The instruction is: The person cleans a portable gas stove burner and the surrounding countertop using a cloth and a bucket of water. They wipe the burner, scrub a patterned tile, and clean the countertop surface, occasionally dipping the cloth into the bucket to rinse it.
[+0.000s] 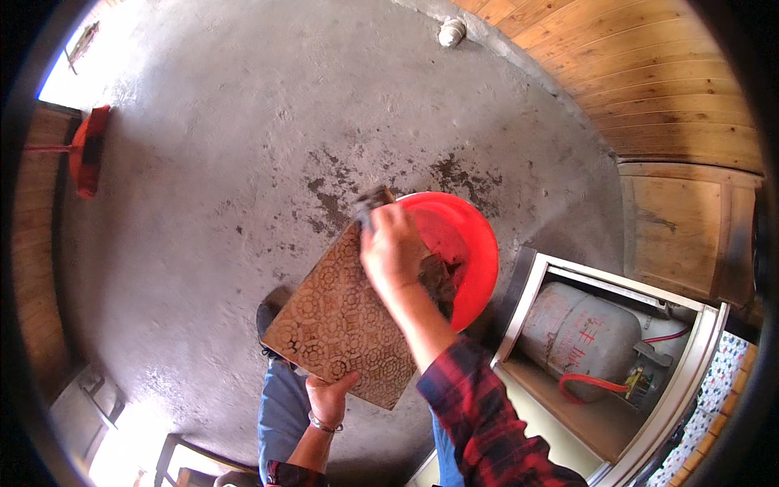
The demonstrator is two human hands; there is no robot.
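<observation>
My left hand [330,394] grips the near edge of a brown rectangular panel [341,310] with a raised floral pattern, thumb on top. The panel tilts over the left side of a red plastic basin [478,255]. A dark, wet-looking cloth [367,204] is bunched in my right hand [392,243] near the panel's far end; blur hides its exact form. Inside the basin, partly hidden by my right forearm, lies a dark mass [439,277] that I cannot make out.
Dark patches [328,198] mark the concrete floor [201,201] beyond the basin. At right, a white-framed cabinet [528,304] holds a grey gas cylinder [581,341] with an orange hose [587,380]. A red broom [88,152] leans at far left. Wood panelling [645,67] lines the wall.
</observation>
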